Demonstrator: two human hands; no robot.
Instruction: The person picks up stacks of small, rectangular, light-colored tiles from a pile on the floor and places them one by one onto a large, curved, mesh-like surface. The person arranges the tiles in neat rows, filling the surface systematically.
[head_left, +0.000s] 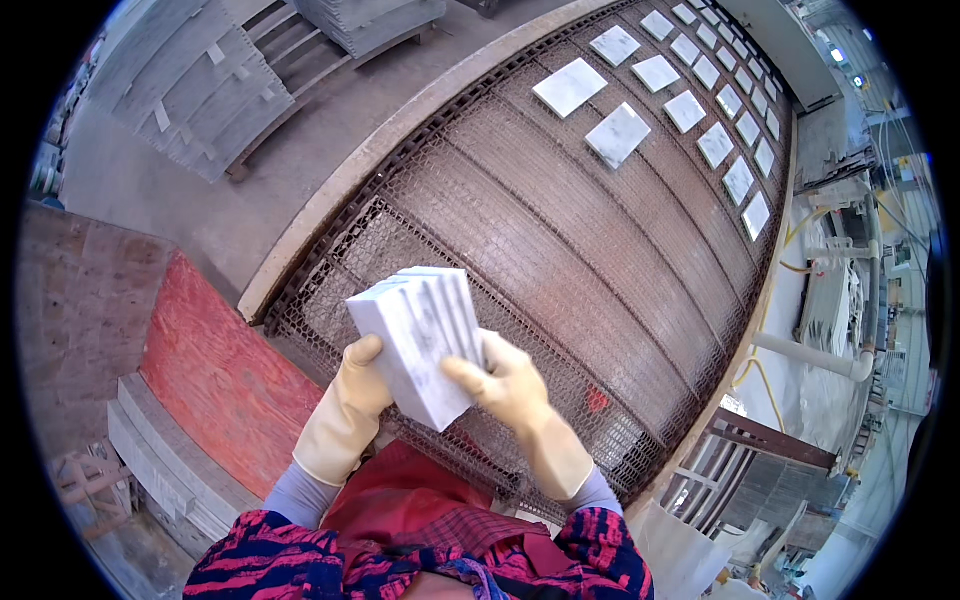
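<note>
Tile stack point(420, 340) over mesh belt point(600, 260), long axis running away from body. Left hand point(345, 405) cups underside, right hand point(505, 385) nearer top tile, fingers clamped on edge.

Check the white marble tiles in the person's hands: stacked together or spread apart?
Stacked. The tiles sit face to face as one block, edges showing on top, clasped between the gloved left hand and right hand above the mesh belt.

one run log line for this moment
left hand: holds tile stack | right hand: holds same stack | mesh belt: white tiles laid in rows
</note>
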